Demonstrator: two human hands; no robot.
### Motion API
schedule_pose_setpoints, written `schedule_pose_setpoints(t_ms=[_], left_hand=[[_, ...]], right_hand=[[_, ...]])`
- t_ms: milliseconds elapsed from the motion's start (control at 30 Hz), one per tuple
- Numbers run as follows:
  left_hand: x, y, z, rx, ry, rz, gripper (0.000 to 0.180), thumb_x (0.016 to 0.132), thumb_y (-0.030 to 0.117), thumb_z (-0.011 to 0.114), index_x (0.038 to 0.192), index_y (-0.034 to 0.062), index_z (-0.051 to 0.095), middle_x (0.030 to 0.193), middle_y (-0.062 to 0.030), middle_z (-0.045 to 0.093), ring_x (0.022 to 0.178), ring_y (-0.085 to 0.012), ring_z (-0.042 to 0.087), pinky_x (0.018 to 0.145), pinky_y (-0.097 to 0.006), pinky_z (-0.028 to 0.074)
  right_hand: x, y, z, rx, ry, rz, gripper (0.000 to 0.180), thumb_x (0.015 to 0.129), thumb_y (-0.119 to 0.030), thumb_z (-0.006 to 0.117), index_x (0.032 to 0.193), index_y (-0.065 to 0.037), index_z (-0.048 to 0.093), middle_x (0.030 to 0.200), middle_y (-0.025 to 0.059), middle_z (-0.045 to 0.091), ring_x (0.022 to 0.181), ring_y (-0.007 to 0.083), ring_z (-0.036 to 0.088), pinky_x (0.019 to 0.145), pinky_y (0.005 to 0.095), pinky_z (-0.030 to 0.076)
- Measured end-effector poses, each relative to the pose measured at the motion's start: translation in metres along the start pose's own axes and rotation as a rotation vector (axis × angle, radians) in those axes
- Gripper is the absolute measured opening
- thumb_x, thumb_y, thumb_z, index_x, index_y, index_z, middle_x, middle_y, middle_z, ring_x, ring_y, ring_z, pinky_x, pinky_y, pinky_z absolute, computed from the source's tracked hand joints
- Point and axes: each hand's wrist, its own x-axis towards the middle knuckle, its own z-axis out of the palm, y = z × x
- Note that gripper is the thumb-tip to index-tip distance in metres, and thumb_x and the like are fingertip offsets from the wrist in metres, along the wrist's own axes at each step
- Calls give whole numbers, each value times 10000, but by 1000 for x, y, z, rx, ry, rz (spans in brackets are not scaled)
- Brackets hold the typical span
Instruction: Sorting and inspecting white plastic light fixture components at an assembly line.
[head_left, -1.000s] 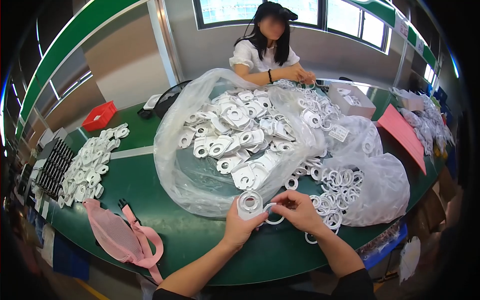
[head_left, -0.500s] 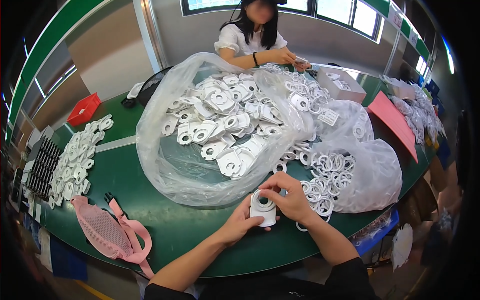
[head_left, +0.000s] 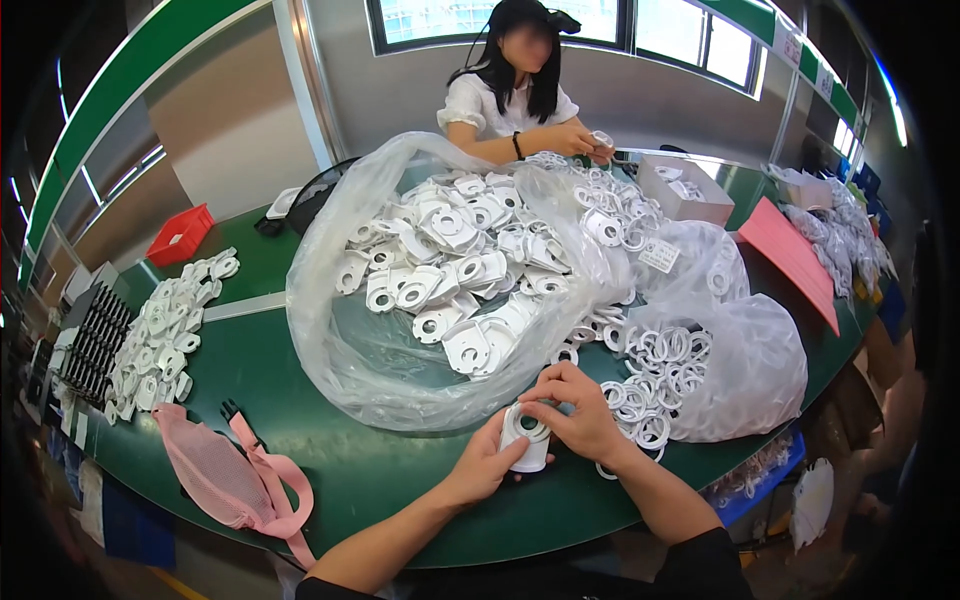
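Note:
My left hand (head_left: 478, 465) grips a white plastic plate (head_left: 527, 458) with a rounded top and a round hole, thumb on its front face. My right hand (head_left: 578, 412) is closed at the plate's upper edge, its thumb and forefinger pinching a white ring (head_left: 531, 424) that lies around the hole. The fingers partly cover the ring, so how it sits there is hard to see. Just right of my right hand spreads a heap of loose white rings (head_left: 660, 365), some spilling from a clear plastic bag (head_left: 760, 370). Beyond my hands is a large open plastic bag (head_left: 335, 385) full of similar white plates (head_left: 450, 230).
Left on the green table (head_left: 380, 480) lie a pink mesh bag (head_left: 215, 465), piled white parts (head_left: 165, 330), a black rack (head_left: 95, 340) and a red bin (head_left: 180, 235). Across sit a person (head_left: 510, 110) handling a white part, a box (head_left: 685, 190) and a pink sheet (head_left: 790, 260).
My hands stay together on the plate, which has tilted slightly; my right fingers have shifted a little along its upper edge. The person across has raised a white part a little. The view has shifted slightly.

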Motion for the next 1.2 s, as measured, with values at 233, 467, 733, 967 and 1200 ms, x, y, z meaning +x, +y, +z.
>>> schedule_pose_setpoints(t_ms=[233, 467, 733, 967, 1200], left_hand=[[1, -1, -3, 217, 45, 33, 466, 879, 53, 450, 1316, 5, 295, 1079, -129, 562, 882, -207, 631, 803, -302, 491], [-4, 7, 0, 715, 202, 137, 272, 892, 167, 488, 1130, 37, 484, 792, -151, 610, 679, -240, 613, 630, -336, 458], [0, 6, -8, 959, 311, 152, 299, 929, 208, 404, 790, -10, 554, 638, -178, 535, 571, -256, 539, 550, -361, 391], [6, -7, -1, 39, 327, 318, 187, 951, 151, 381, 1097, 42, 423, 1069, -69, 510, 976, -148, 516, 773, -290, 473], [4, -11, -7, -148, 258, 192, 374, 954, 311, 348, 1057, 13, 547, 1023, -74, 567, 981, -140, 529, 844, -291, 437]], right_hand=[[-1, 4, -5, 108, -73, 163, 163, 799, -128, 644, 926, -27, 664, 769, 61, 592, 661, 114, 538, 599, 233, 427], [0, 14, -11, 225, -295, 222, 153, 848, -116, 588, 933, 9, 614, 786, 61, 626, 709, 90, 560, 638, 234, 444], [-7, 15, 3, -60, -240, 13, 154, 862, -161, 559, 871, -7, 550, 773, 83, 572, 717, 176, 556, 635, 297, 426], [-5, 9, 13, 496, -1, 296, 184, 899, -183, 543, 945, -8, 579, 790, -33, 552, 698, 35, 472, 631, 200, 404], [-4, 14, 2, 307, -46, 184, 192, 868, -169, 572, 942, 5, 604, 841, 25, 614, 778, 75, 526, 708, 238, 429]])
